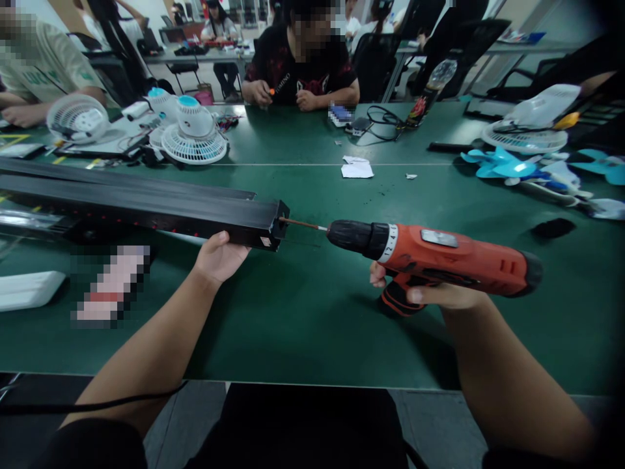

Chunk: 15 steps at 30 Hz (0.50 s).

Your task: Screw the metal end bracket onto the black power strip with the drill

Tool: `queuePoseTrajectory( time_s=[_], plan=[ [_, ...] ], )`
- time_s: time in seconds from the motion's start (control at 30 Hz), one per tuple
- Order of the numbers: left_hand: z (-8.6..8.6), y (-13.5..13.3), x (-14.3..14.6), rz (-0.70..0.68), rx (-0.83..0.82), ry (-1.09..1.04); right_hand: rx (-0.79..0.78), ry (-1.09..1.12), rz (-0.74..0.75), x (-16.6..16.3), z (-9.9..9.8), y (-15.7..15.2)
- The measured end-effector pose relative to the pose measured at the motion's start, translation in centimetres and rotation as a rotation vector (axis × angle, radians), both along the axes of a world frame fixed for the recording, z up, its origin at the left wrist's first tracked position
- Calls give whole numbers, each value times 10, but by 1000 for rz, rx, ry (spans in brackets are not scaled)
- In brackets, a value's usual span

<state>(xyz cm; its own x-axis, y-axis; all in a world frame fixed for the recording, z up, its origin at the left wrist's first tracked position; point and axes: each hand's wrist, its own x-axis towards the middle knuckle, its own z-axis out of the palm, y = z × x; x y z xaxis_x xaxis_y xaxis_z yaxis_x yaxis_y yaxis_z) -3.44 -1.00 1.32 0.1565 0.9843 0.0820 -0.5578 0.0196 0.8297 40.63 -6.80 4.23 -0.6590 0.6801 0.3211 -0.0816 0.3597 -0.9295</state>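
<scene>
My right hand [439, 295] is wrapped round the grip of an orange and black cordless drill [459, 257], which lies sideways above the table and points left. From its chuck a long thin rod-like bit [303, 224] reaches to the end cap of a long black bar [209, 212]. Whether the tip is inside the cap's hole I cannot tell. My left hand [222, 257] grips the bar from the near side close to that end, thumb up, its other fingers hidden underneath. Leftward the bar runs out of view.
On the green table [312, 339] stand white fan parts [193, 130] at the back left. Blue fan blades [502, 163] and a fan grille [525, 137] lie to the right. Paper scraps [356, 167] rest mid-table. A person [303, 65] sits opposite.
</scene>
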Motion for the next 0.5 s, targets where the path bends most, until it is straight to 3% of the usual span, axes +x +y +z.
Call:
queuePoseTrajectory(
  time_s=[0.5],
  plan=[
    [2, -1, 2, -11, 12, -14, 2, 4, 0, 2, -5, 1]
  ],
)
